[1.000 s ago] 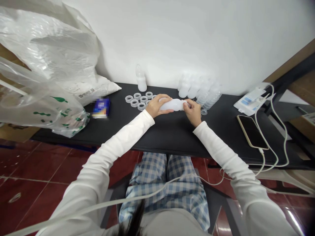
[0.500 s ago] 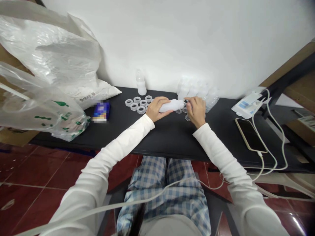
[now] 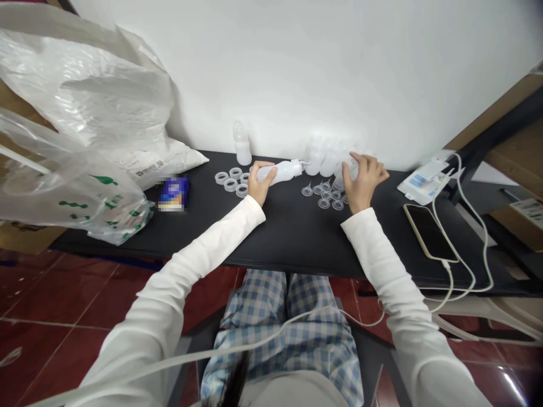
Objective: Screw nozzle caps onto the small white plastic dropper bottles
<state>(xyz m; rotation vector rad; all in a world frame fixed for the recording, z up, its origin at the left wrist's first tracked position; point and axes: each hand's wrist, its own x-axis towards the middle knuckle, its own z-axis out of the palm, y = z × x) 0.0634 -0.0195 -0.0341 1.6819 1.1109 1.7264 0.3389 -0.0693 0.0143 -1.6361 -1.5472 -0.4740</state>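
My left hand (image 3: 259,183) is closed around a white baby bottle (image 3: 283,172), which lies nearly level with its neck pointing right. A clear teat (image 3: 306,165) sticks out from the neck end. My right hand (image 3: 363,178) is raised at the back right, thumb and fingers apart, by a group of translucent rounded covers (image 3: 326,161) against the wall; it partly hides them. Several clear teats (image 3: 324,202) lie below and left of that hand. Beside my left hand are several translucent collar rings (image 3: 230,185), some hidden behind it.
Another bottle with a clear dome cover (image 3: 242,148) stands upright by the wall. Plastic bags (image 3: 106,186) and a blue packet (image 3: 175,192) occupy the left. A phone (image 3: 430,232) on a cable and a white box-like device (image 3: 426,181) lie at the right of the black table (image 3: 297,237).
My right hand has left the bottle's teat end and moved right to the translucent covers, its fingers spreading. My left hand has shifted slightly left with the bottle, uncovering the teats on the table.
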